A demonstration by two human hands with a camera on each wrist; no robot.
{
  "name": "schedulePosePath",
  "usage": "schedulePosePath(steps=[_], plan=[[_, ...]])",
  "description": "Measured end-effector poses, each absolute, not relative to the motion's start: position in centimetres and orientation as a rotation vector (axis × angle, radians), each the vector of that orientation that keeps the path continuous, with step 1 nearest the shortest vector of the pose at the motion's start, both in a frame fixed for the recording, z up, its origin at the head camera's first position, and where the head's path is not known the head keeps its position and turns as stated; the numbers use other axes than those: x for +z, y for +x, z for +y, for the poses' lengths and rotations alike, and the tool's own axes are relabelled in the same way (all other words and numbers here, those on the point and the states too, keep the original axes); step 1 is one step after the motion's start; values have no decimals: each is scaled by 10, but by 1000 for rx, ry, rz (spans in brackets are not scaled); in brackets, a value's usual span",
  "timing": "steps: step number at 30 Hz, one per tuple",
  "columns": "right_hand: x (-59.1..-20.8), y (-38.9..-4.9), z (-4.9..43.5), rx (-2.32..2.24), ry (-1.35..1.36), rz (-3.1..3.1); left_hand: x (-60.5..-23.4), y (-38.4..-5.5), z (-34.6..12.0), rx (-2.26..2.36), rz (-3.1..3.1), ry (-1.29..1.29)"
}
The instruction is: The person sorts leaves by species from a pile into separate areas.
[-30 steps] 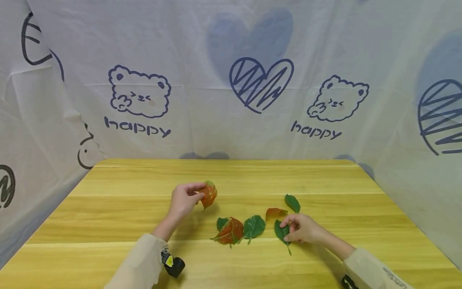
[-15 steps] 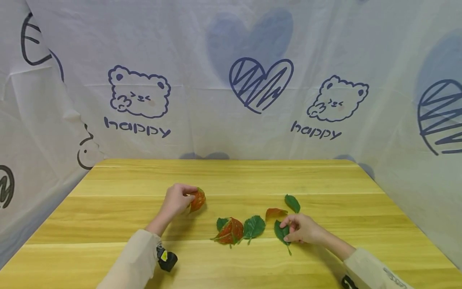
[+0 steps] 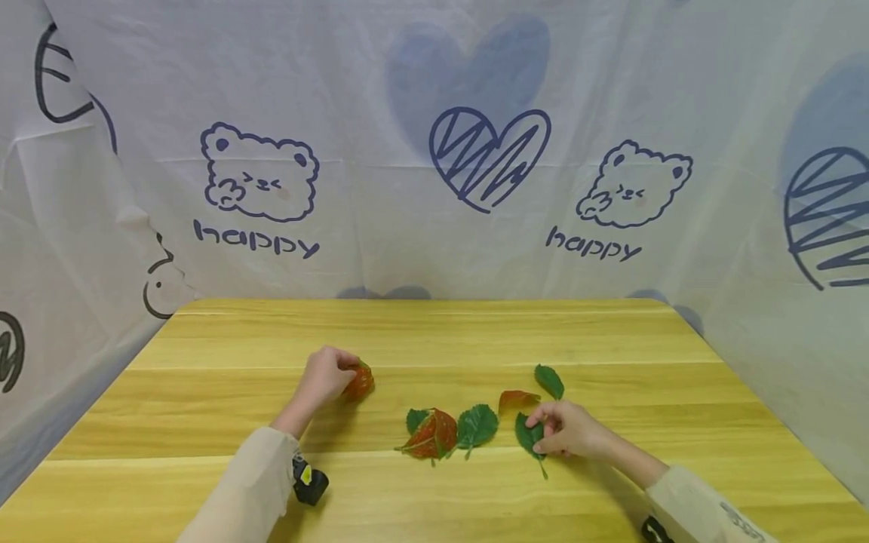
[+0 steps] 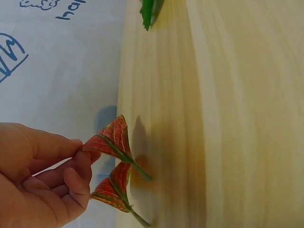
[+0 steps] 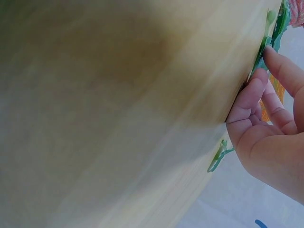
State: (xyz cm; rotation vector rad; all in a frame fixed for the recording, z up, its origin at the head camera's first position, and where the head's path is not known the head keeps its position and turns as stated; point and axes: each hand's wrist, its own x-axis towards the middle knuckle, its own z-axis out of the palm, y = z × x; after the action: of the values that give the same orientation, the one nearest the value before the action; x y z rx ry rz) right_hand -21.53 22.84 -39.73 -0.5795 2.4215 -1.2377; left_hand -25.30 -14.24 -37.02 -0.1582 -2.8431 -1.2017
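Observation:
My left hand (image 3: 326, 377) is low over the left-middle of the table, thumb and index finger pinching a red leaf (image 3: 360, 382) with a green vein. In the left wrist view the pinched red leaf (image 4: 111, 140) tilts up with its stem pointing down to the tabletop, and a second red leaf (image 4: 114, 190) stands just beside it, near the curled fingers. On the right, my right hand (image 3: 566, 431) has thumb and index finger at a green leaf (image 3: 526, 434), gripping its right side as it lies on the wood. Part of that leaf is hidden by the fingers.
Between the hands lie a red leaf (image 3: 434, 436) over a green one and a single broad green leaf (image 3: 478, 424). Behind the right fingers are a curled orange-red leaf (image 3: 517, 400) and another green leaf (image 3: 549, 381). A printed cloth (image 3: 394, 249) hangs behind the wooden table (image 3: 434, 498).
My left hand has moved left and down toward the tabletop, carrying the red leaf. The right hand and the leaves in the middle have stayed in place.

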Motion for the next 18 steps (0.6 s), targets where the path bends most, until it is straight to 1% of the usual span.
schedulePosePath(steps=[18], plan=[[-398,-216,228,-1235,-590,2420,-373,-257,-140,-1160,-2836,-131]])
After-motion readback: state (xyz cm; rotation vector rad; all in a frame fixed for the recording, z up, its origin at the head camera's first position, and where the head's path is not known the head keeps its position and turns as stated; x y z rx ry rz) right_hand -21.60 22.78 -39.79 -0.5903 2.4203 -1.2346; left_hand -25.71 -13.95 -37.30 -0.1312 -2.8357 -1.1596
